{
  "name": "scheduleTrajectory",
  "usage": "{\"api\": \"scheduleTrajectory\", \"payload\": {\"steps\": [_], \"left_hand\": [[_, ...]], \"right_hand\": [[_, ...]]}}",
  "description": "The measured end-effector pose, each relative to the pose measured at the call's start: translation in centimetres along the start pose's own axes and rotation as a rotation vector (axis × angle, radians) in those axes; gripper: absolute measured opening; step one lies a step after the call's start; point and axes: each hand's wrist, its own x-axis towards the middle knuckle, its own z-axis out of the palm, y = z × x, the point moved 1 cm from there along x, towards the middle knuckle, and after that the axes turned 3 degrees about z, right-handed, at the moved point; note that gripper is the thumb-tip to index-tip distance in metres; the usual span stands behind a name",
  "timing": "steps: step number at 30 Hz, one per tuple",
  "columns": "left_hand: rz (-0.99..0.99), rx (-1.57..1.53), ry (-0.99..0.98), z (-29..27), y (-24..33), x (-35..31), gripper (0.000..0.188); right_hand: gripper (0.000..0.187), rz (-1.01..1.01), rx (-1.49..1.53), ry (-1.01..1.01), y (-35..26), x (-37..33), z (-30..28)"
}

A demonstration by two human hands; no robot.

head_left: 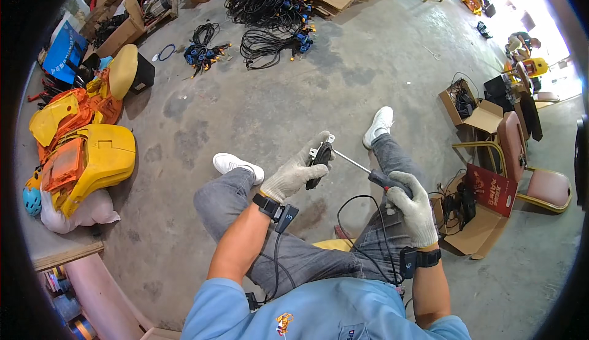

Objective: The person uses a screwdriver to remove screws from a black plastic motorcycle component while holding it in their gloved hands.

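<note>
My left hand (289, 176), in a pale knitted glove, grips a small black part (318, 167) with white tabs at its upper end. Its exact kind is not clear. My right hand (417, 212), gloved the same way, is wrapped round the dark handle of a screwdriver (352, 161). The metal shaft points left and up, and its tip meets the black part near the white tabs. Both hands are above the floor, between my spread knees. A thin black cable (362, 198) loops below the screwdriver.
Yellow and orange plastic shells (101, 159) are piled at the left. Bundles of black cable (267, 45) with blue and orange connectors lie ahead on the concrete floor (257, 104). At the right stand an open carton of black parts (478, 226) and a padded chair (512, 141).
</note>
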Motion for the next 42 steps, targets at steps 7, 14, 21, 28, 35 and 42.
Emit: {"api": "scheduleTrajectory", "payload": {"steps": [7,14,21,28,35,42], "left_hand": [[-0.015,0.153,-0.002,0.1,0.4,-0.1,0.092],[-0.031,0.196,0.006,0.3,0.6,-0.2,0.092],[-0.044,0.182,-0.012,0.4,0.9,-0.2,0.092],[0.004,0.275,0.000,0.8,0.9,0.0,0.090],[0.011,0.304,0.027,1.1,1.0,0.0,0.085],[-0.050,0.305,0.054,0.7,0.5,-0.5,0.087]], "right_hand": [[0.041,0.022,0.009,-0.003,-0.1,0.0,0.1],[0.041,0.023,0.000,-0.023,0.4,0.3,-0.3],[0.041,0.019,-0.002,-0.012,0.2,0.4,-0.2],[0.040,0.059,-0.019,0.006,-0.6,0.1,0.1],[0.043,-0.024,-0.064,-0.051,-0.9,-0.1,0.5],[0.052,-0.079,-0.230,-0.060,0.5,-0.2,-0.2]]}}
